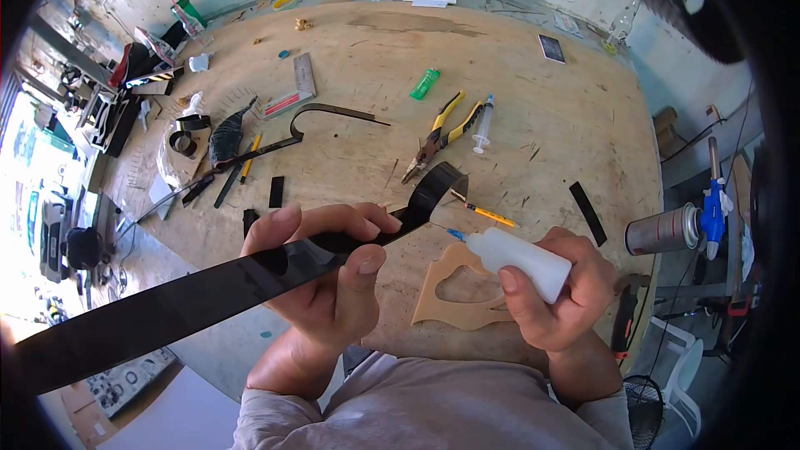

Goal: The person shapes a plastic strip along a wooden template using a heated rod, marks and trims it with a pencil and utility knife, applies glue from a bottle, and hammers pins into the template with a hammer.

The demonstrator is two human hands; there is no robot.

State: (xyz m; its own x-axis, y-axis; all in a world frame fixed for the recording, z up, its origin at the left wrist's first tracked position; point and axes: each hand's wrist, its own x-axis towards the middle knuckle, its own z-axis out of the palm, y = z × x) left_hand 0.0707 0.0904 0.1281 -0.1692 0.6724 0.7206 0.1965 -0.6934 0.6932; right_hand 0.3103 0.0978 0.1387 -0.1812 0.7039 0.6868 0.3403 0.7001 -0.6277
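A long, glossy black strip (167,308) runs from the lower left up to a curled end near the middle of the view. My left hand (325,267) pinches it between thumb and fingers, short of the curl. In my right hand (575,292) is a white squeeze bottle (525,262) with a blue-based needle tip (455,234), tilted so the tip points at the strip's curled part. Whether the tip touches the strip I cannot tell. Below the bottle lies a tan cut-out piece (454,317) with a large opening. A yellow pencil (492,216) lies just beyond the bottle.
Yellow-handled pliers (435,137) and a syringe (483,125) lie on the wooden table (367,58). A thin curved black strip (333,108) is to the left. On the right are a short black strip (588,213), a blue-headed torch canister (667,232) and a knife (625,321).
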